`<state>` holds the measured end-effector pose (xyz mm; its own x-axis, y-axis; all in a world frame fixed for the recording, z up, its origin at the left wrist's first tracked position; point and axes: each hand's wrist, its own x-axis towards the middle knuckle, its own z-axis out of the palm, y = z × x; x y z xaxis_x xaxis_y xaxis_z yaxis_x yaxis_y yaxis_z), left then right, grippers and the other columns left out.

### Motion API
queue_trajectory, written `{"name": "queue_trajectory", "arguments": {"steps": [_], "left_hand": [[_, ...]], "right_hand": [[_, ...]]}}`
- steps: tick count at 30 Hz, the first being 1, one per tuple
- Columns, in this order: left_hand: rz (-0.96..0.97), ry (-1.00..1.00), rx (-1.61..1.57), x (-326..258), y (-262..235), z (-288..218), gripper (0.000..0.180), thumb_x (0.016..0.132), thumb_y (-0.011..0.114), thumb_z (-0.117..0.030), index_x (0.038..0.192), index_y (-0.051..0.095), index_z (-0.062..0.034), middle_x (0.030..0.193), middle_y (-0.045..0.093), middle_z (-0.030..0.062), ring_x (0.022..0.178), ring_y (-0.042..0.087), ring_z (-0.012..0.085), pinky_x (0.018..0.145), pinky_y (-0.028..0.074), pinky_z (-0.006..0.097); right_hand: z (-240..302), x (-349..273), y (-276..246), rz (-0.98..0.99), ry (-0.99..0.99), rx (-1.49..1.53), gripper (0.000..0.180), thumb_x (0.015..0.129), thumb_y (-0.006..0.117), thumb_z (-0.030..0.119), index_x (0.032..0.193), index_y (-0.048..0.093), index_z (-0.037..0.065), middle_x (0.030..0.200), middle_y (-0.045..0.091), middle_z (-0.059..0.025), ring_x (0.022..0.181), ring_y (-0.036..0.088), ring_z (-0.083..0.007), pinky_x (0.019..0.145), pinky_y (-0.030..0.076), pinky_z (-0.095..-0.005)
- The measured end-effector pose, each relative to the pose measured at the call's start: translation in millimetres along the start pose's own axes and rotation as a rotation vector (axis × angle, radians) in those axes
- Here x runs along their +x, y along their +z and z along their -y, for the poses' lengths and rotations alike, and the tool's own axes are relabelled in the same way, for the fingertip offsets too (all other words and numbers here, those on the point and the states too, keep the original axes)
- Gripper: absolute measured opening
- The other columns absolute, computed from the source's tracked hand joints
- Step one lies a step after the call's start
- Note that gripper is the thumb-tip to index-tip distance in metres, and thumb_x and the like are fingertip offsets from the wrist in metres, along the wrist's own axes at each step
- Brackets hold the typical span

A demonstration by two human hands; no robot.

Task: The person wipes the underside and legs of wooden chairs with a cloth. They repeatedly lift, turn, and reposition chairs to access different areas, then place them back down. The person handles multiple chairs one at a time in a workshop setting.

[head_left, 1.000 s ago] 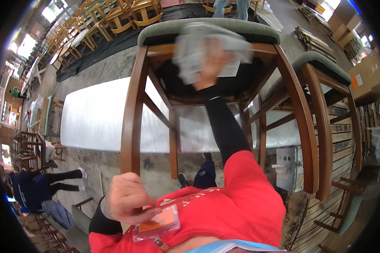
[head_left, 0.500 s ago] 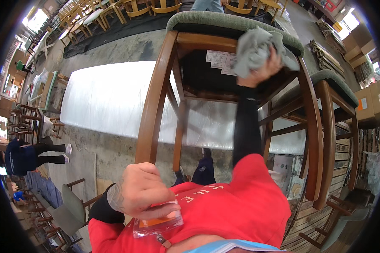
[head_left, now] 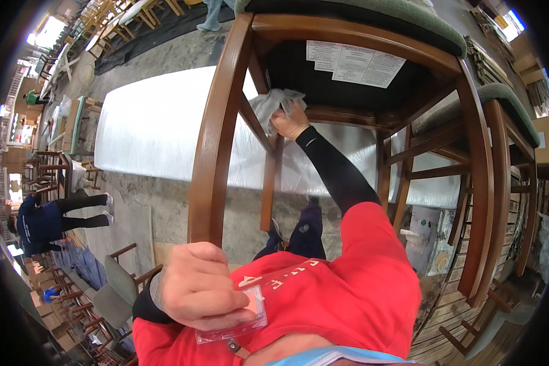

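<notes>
A wooden chair [head_left: 216,140] with a green padded seat is tipped up in front of me, its dark underside with white paper labels [head_left: 354,61] facing me. My right hand [head_left: 291,122], in a black sleeve, presses a crumpled white cloth [head_left: 268,102] against an inner side rail near the left front leg. My left hand [head_left: 195,287] is a fist closed around the lower end of the near chair leg, close to my red shirt. A clear badge holder [head_left: 250,317] lies under that hand on my chest.
A long table covered in white sheeting [head_left: 152,128] stands behind the chair on a concrete floor. A second wooden chair [head_left: 506,152] stands to the right. A person in blue [head_left: 43,219] bends at far left. More chairs [head_left: 113,287] are at lower left.
My right hand has carried the cloth from the seat's upper right edge down and left to the inner rail by the left leg. My left hand keeps its hold on the leg.
</notes>
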<state>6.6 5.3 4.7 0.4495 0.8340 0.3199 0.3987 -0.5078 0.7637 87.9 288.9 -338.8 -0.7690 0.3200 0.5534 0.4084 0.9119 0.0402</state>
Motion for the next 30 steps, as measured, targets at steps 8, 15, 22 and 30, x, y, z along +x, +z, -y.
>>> {"name": "queue_trajectory", "arguments": {"steps": [8, 15, 22, 30], "left_hand": [[-0.038, 0.095, -0.035, -0.1, 5.7, 7.9, 0.022, 0.078, 0.083, -0.020, 0.074, 0.065, -0.0068, 0.056, 0.047, -0.0031, 0.043, 0.047, 0.0131, 0.052, 0.038, 0.027], [-0.060, 0.079, -0.022, -0.1, 6.2, 5.1, 0.023, 0.078, 0.083, -0.019, 0.073, 0.064, -0.0066, 0.056, 0.046, -0.0037, 0.042, 0.046, 0.0123, 0.051, 0.038, 0.026], [-0.043, 0.069, -0.005, 1.5, 5.6, 7.3, 0.024, 0.080, 0.081, -0.022, 0.072, 0.064, -0.0066, 0.053, 0.045, -0.0044, 0.042, 0.046, 0.0111, 0.053, 0.039, 0.026], [-0.043, 0.028, 0.016, 1.0, 3.8, 3.7, 0.025, 0.079, 0.082, -0.023, 0.072, 0.065, -0.0068, 0.051, 0.044, -0.0050, 0.042, 0.047, 0.0098, 0.055, 0.041, 0.025]], "right_hand": [[-22.7, 69.3, -36.6, -0.402, 0.035, 0.178, 0.017, 0.080, 0.066, 0.022, 0.095, 0.073, 0.021, 0.090, 0.062, 0.0063, 0.094, 0.054, -0.0249, 0.077, 0.042, -0.0446], [9.2, -21.5, 10.7, 0.273, -0.072, 0.066, 0.010, 0.078, 0.063, 0.018, 0.085, 0.071, 0.020, 0.096, 0.064, 0.0088, 0.104, 0.054, -0.0201, 0.086, 0.042, -0.0449], [-42.8, 108.4, -102.5, -0.443, -0.463, -0.149, 0.021, 0.080, 0.064, 0.024, 0.098, 0.073, 0.016, 0.097, 0.068, 0.0082, 0.111, 0.054, -0.0171, 0.118, 0.033, -0.0418], [-44.0, 120.7, -99.9, -0.130, -0.672, -0.494, 0.023, 0.088, 0.058, 0.024, 0.100, 0.070, 0.009, 0.101, 0.068, 0.0000, 0.114, 0.054, -0.0228, 0.117, 0.032, -0.0432]]}}
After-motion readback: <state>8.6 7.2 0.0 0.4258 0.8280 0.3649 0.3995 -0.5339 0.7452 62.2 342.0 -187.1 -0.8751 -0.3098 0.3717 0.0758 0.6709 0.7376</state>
